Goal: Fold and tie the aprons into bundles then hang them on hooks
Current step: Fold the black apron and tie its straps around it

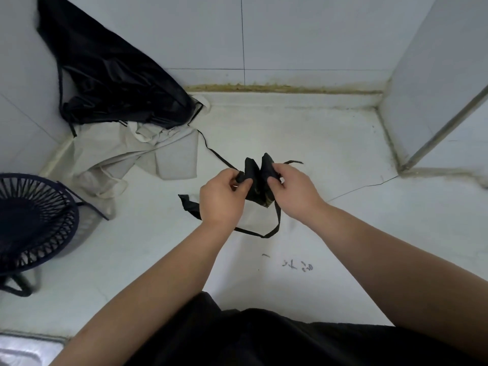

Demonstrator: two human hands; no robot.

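A small folded black apron bundle [257, 178] is held above the white floor between both hands. My left hand [221, 198] pinches its left side where a thin black strap [215, 153] runs off toward the pile at the back left. My right hand [293, 191] grips the bundle's right side. Another strap loop [266, 233] hangs below the bundle, and a short strap end [293, 162] sticks out past my right fingers. A black apron [113, 83] leans against the left wall, over a cream apron [142, 157] spread on the floor.
A dark woven round chair or basket [31, 220] stands at the left edge. White tiled walls close the back, and a white panel with a metal edge [438, 128] stands at the right. A black flap of cloth [188, 204] lies under my left wrist.
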